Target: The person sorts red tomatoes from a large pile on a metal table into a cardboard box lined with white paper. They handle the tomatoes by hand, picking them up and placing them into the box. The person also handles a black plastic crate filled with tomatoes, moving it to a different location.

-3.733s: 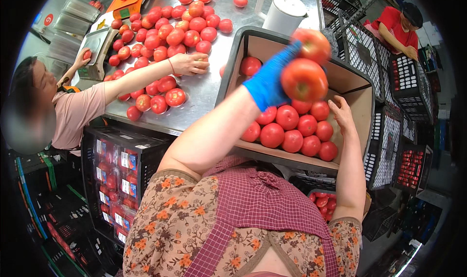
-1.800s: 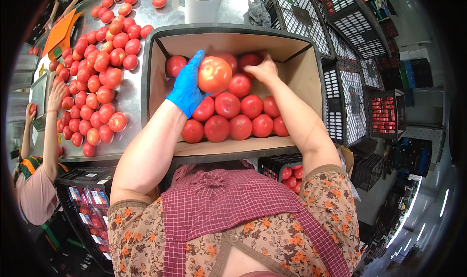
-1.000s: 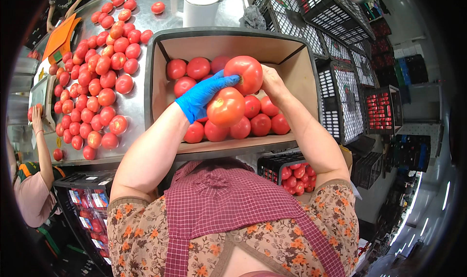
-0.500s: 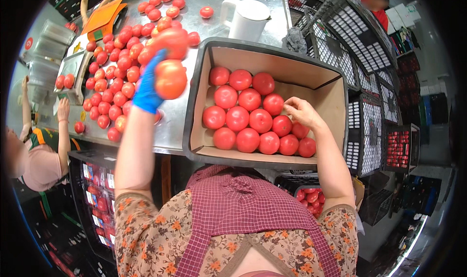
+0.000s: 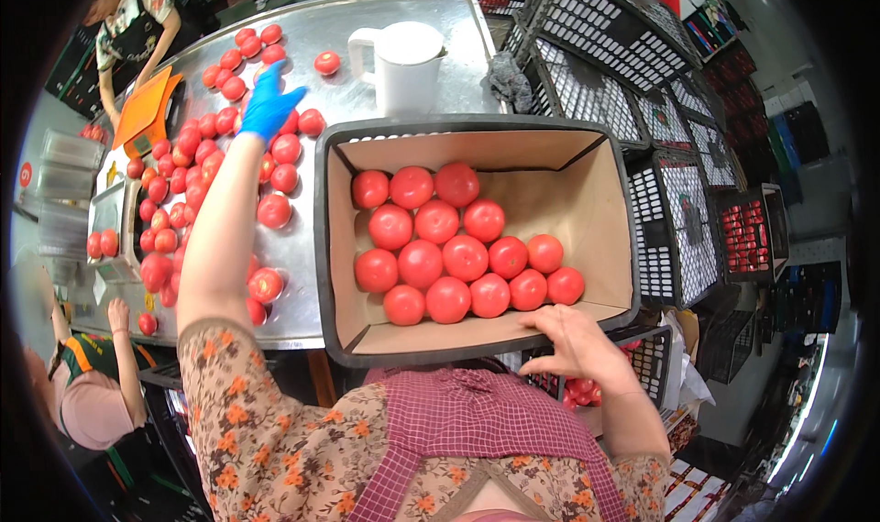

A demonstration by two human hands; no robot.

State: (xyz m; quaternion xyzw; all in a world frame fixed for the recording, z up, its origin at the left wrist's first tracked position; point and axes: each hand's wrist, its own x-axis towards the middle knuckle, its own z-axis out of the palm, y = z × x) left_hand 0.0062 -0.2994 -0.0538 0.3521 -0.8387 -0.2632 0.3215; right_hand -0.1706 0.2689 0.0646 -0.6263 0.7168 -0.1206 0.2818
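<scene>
My left hand point(image 5: 268, 105), in a blue glove, reaches over the far part of a pile of loose red tomatoes point(image 5: 209, 146) on the steel table point(image 5: 302, 307). Its thumb is spread from its fingers, and no tomato shows in it. Bare, my right hand point(image 5: 576, 340) is at the near rim of the black crate point(image 5: 477, 350), fingers stretched out and holding nothing. Brown cardboard point(image 5: 587, 201) lines that crate. Inside, rows of tomatoes point(image 5: 465, 258) fill the left and near side, leaving cardboard bare at the far right.
A white jug point(image 5: 409, 68) and dark cloth point(image 5: 510, 82) stand beyond the crate. Black crates point(image 5: 614, 36) are stacked at right. An orange-topped device point(image 5: 147, 109) and a scale point(image 5: 112, 219) sit at left. Two co-workers are on the left side; another person is far right.
My left hand has moved away over the far tomatoes and no longer holds the large tomato. My right hand has drawn back from inside the crate to its near rim. The view has shifted.
</scene>
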